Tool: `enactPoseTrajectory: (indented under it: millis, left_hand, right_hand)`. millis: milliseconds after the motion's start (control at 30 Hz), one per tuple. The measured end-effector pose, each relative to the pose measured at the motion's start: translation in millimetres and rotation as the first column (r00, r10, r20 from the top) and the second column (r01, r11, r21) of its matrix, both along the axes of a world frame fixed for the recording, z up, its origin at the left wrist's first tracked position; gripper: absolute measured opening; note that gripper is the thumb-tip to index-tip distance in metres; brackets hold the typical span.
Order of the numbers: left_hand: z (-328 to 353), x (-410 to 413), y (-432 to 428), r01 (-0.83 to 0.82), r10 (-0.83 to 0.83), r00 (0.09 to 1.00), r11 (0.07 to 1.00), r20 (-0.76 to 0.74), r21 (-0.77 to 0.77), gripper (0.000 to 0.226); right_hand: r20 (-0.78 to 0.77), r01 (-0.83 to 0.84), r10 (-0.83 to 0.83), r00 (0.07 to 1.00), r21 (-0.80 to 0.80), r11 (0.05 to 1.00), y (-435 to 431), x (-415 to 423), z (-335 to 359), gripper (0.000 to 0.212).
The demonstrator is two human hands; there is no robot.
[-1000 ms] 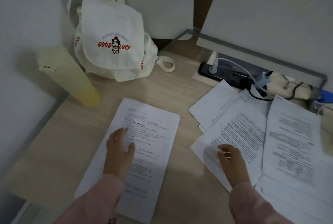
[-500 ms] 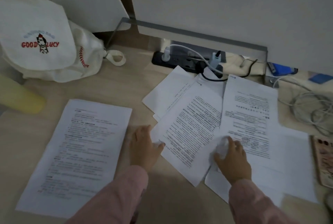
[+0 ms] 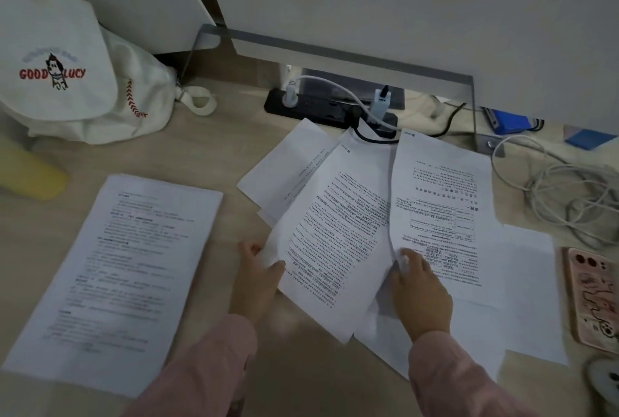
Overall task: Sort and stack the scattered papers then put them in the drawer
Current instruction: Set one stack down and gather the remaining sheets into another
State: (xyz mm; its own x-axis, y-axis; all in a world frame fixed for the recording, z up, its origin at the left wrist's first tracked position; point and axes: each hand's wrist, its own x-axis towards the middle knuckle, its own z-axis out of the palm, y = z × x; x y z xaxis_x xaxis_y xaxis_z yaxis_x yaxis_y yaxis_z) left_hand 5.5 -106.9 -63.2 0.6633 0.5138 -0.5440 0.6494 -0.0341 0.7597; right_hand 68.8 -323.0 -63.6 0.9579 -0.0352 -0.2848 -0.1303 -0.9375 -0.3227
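white papers (image 3: 338, 242): one apart, about five overlapping under two hands.

White canvas bag (image 3: 67, 58) (printed "GOOD LUCY") rear left, black power strip (image 3: 321, 108) behind, pink phone (image 3: 591, 299) right

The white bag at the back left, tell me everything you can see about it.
The bag looks like soft off-white canvas, slumped on the desk against the wall at the back left. Its front flap bears red "GOOD LUCY" lettering around a small cartoon dog. Red baseball-style stitching runs down its side, and a looped strap lies on the desk beside it. Neither hand touches it.
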Motion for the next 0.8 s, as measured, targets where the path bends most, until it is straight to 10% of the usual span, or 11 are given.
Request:
enactPoseTrajectory:
  millis: [200,600,800]
  left_hand:
    - [6.5,-14.2,7.3,-0.281,0.347,0.923,0.904,0.168,-0.323,0.055]
    - [38.4,-16.2,25.1,-0.188,0.265,0.952,0.900,0.151,-0.392,0.020]
    - [41.4,-39.0,38.6,-0.152,0.207,0.974,0.903,0.095,-0.401,0.021]
  right_hand:
    - [-0.037,0.083,-0.080,0.996,0.093,0.992,-14.3,4.2,3.7,0.030]
    - [0.083,0.144,-0.212,0.974,0.497,0.856,-16.5,-13.3,45.9,0.028]
    - [0.108,-0.048,0.008,0.994,0.371,0.927,-11.5,-26.4,65.8,0.022]
